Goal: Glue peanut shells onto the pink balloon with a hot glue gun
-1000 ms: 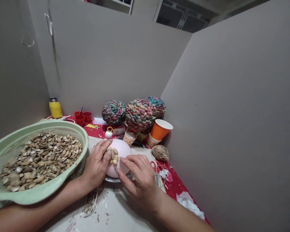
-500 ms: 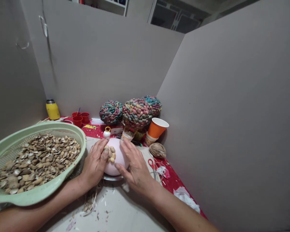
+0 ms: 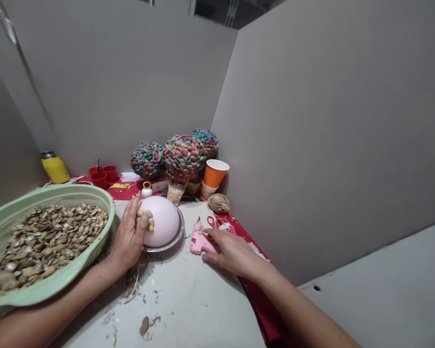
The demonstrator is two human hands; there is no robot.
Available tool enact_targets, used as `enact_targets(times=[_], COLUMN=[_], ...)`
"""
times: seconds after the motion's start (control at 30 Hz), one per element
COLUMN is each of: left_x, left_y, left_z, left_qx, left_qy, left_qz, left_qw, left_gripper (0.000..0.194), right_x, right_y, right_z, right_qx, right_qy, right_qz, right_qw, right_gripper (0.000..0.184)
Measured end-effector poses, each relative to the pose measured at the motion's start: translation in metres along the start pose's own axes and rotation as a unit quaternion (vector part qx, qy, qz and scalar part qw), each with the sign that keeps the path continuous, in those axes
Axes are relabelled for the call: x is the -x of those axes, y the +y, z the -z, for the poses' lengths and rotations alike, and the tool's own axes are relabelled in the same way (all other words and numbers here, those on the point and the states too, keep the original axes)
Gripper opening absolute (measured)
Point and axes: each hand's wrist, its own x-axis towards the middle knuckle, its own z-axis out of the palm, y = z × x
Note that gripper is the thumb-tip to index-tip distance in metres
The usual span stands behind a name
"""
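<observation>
A smooth pale pink balloon sits in a shallow metal dish, with a small cluster of peanut shells stuck on its left side. My left hand is closed against that side, its thumb on the shells and its fingers along the curve. To the right, a pink glue gun lies on the table with its nozzle pointing away from me. My right hand has its thumb and fingers about the handle; part of the handle is hidden under the hand.
A green basket of peanut shells stands left. Behind are peanut-shell balls, red cups, a yellow bottle, an orange cup and a twine coil. Scissors lie beyond my right hand. Grey panels enclose the table.
My right hand has left the balloon and moved right to the glue gun. My left hand stays at the shells. The view has turned right, showing more of the dish and table.
</observation>
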Motion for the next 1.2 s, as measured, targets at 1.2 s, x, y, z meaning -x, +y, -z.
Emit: enact_targets(times=[1.2], left_x=[0.036], left_y=[-0.018], left_z=[0.007], left_qx=[-0.058], left_qy=[0.041], left_qz=[-0.004], left_qw=[0.998], left_gripper=[0.100], right_x=[-0.071], right_y=[-0.052], right_z=[-0.017], right_qx=[-0.605], right_qy=[0.145], right_qz=[-0.001], right_qw=[0.783], right_gripper=[0.062])
